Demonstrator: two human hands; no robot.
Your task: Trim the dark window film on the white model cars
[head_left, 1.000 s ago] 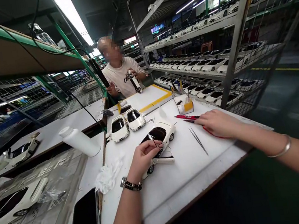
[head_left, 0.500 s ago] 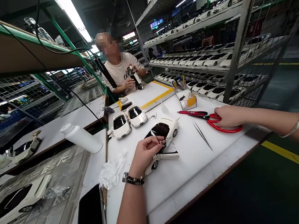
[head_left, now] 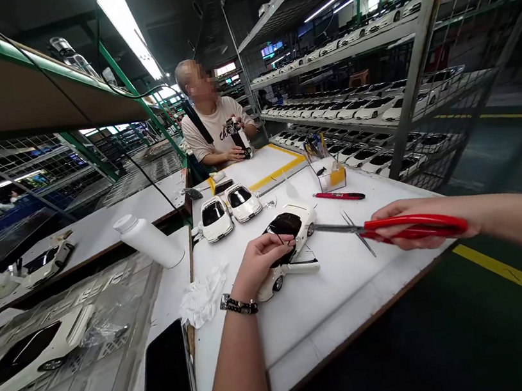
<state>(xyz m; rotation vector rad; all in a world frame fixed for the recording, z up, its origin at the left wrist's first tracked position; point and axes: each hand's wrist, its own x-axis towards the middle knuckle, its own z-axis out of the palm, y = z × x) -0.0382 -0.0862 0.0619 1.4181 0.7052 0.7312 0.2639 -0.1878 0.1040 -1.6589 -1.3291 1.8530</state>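
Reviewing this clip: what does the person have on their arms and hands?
The left hand and right hand are bare, with no gloves, and neither forearm shows a sleeve. The left wrist wears a dark beaded bracelet with a metallic-looking piece on it. Nothing worn shows on the visible part of the right arm.

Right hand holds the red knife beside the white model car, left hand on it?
No, the head view shows red-handled scissors in the right hand beside the white model car, left hand on it; the utility knife lies on the table.
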